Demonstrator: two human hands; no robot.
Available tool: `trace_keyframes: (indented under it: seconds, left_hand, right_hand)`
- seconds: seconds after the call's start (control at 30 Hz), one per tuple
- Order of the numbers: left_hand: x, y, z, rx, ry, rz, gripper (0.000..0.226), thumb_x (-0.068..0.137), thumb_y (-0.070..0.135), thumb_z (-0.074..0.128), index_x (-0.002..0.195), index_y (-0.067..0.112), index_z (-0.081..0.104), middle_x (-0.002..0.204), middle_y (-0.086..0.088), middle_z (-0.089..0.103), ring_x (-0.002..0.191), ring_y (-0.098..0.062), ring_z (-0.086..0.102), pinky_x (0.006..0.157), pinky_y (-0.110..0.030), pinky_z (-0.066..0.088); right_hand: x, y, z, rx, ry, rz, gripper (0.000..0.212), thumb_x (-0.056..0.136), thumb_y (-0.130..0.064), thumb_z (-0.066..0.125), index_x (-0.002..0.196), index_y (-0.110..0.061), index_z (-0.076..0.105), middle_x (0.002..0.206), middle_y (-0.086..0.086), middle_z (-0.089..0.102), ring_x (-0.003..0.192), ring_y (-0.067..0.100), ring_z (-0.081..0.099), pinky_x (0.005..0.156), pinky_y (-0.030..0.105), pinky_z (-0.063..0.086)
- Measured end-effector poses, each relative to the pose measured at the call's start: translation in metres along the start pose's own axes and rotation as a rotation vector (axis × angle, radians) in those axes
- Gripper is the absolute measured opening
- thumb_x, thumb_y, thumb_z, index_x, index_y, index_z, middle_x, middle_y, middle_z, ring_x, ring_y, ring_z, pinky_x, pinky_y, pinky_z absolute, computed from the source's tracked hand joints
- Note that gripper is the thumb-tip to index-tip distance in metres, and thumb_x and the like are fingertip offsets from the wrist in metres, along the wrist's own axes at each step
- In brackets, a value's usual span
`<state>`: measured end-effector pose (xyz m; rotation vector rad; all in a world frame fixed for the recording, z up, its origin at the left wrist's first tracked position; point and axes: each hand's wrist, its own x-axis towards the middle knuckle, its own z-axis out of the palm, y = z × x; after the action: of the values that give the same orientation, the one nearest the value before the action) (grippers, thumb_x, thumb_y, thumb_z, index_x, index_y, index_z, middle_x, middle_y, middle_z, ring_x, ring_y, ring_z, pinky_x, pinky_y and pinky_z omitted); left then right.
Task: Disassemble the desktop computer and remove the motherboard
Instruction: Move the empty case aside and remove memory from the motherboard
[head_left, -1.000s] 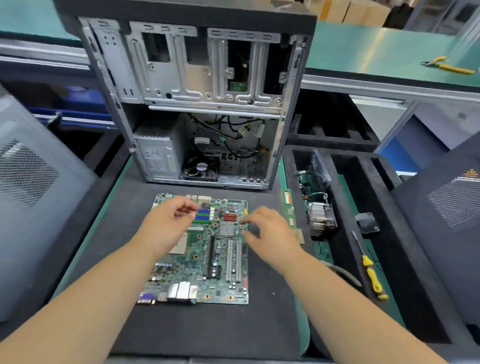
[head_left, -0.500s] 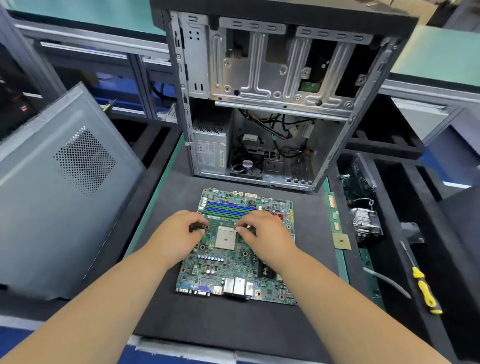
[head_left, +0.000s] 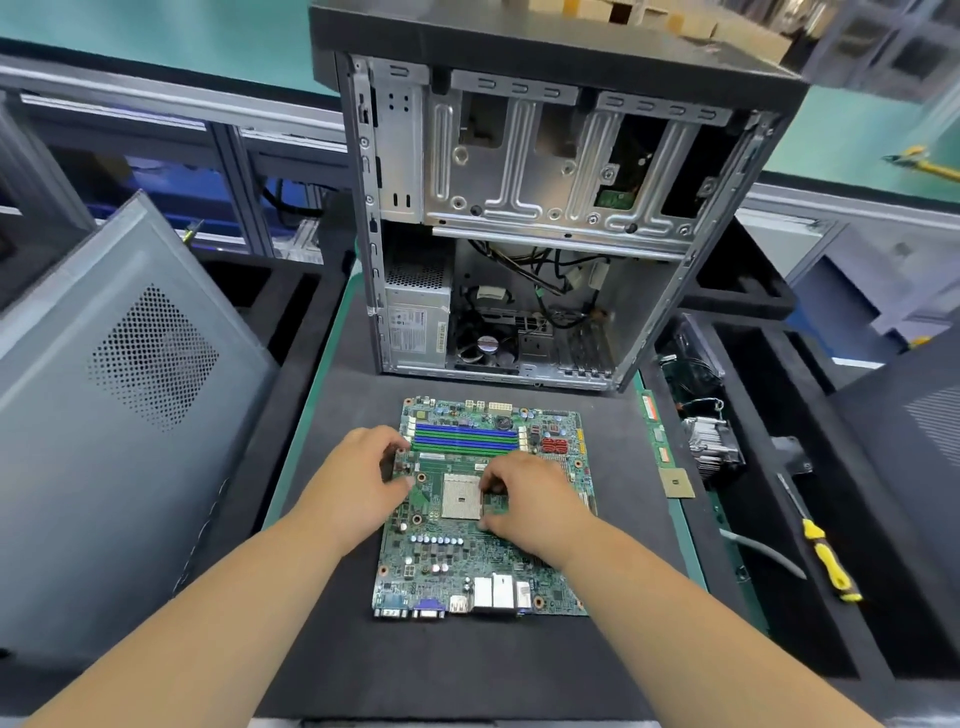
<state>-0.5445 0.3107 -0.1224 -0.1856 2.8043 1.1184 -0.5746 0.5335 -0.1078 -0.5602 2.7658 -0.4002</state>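
From the head camera I see the motherboard (head_left: 483, 512) lying flat on the dark mat (head_left: 467, 660), near side of the open computer case (head_left: 545, 218). My left hand (head_left: 358, 480) curls at its left edge, my right hand (head_left: 530, 499) rests with bent fingers beside the square socket (head_left: 461, 496); whether either truly pinches, I cannot tell. I'd hold the board by its edges only, keeping fingertips off the socket

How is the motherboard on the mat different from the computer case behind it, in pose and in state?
The motherboard lies flat on the black mat; the computer case stands behind it with its open side facing the camera. Both hands, left hand and right hand, touch the motherboard; nothing touches the case. Both rest on the mat.
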Motion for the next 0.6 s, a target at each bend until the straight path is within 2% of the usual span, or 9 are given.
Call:
trace_keyframes:
  seconds: [0.13, 0.27, 0.37, 0.43, 0.53, 0.6]
  left_hand:
    - [0.001, 0.0, 0.002, 0.001, -0.079, 0.007, 0.05, 0.082, 0.036, 0.071, 0.125, 0.035, 0.046, 0.125, 0.012, 0.047, 0.109, -0.003, 0.05, 0.083, -0.022, 0.041]
    - [0.002, 0.0, -0.001, -0.032, -0.078, 0.007, 0.049, 0.081, 0.036, 0.072, 0.124, 0.035, 0.048, 0.123, 0.011, 0.049, 0.105, -0.001, 0.049, 0.084, -0.021, 0.04]
    - [0.002, -0.001, -0.004, -0.111, -0.106, -0.012, 0.048, 0.081, 0.033, 0.072, 0.123, 0.033, 0.049, 0.124, 0.01, 0.05, 0.107, -0.004, 0.051, 0.091, -0.024, 0.042]
    - [0.002, -0.002, -0.004, -0.225, -0.126, -0.07, 0.05, 0.083, 0.025, 0.071, 0.126, 0.03, 0.047, 0.129, 0.007, 0.05, 0.112, -0.007, 0.051, 0.095, -0.027, 0.043]
    - [-0.001, -0.005, -0.003, -0.395, -0.141, -0.169, 0.054, 0.083, 0.012, 0.065, 0.132, 0.026, 0.044, 0.134, 0.006, 0.049, 0.115, -0.009, 0.051, 0.09, -0.026, 0.042]
    - [-0.003, -0.006, -0.002, -0.49, -0.155, -0.207, 0.055, 0.083, 0.007, 0.061, 0.132, 0.026, 0.044, 0.136, 0.006, 0.048, 0.115, -0.009, 0.05, 0.091, -0.027, 0.04]
  right_hand:
    - [0.005, -0.005, -0.002, -0.062, -0.041, 0.072, 0.043, 0.071, -0.043, 0.082, 0.105, -0.027, 0.06, 0.11, -0.004, 0.059, 0.104, 0.017, 0.056, 0.097, 0.035, 0.042]
    - [0.011, -0.009, -0.005, -0.105, -0.09, 0.113, 0.045, 0.07, -0.044, 0.083, 0.106, -0.026, 0.062, 0.112, -0.003, 0.058, 0.104, 0.02, 0.057, 0.097, 0.035, 0.042]
    - [0.004, 0.001, -0.006, 0.041, -0.036, 0.012, 0.048, 0.071, -0.047, 0.081, 0.109, -0.026, 0.062, 0.111, -0.005, 0.056, 0.106, 0.016, 0.052, 0.096, 0.032, 0.042]
    - [-0.008, 0.017, -0.005, 0.213, 0.091, 0.021, 0.048, 0.079, -0.05, 0.074, 0.119, -0.027, 0.059, 0.118, -0.007, 0.052, 0.115, 0.012, 0.044, 0.1, 0.03, 0.037]
    - [-0.023, 0.047, -0.002, 0.328, 0.339, 0.318, 0.046, 0.091, -0.044, 0.061, 0.131, -0.022, 0.053, 0.129, -0.003, 0.05, 0.126, 0.016, 0.038, 0.105, 0.036, 0.035]
    - [-0.032, 0.062, 0.003, 0.44, 0.37, 0.528, 0.044, 0.096, -0.037, 0.055, 0.133, -0.015, 0.052, 0.131, 0.003, 0.054, 0.121, 0.021, 0.047, 0.101, 0.037, 0.039]
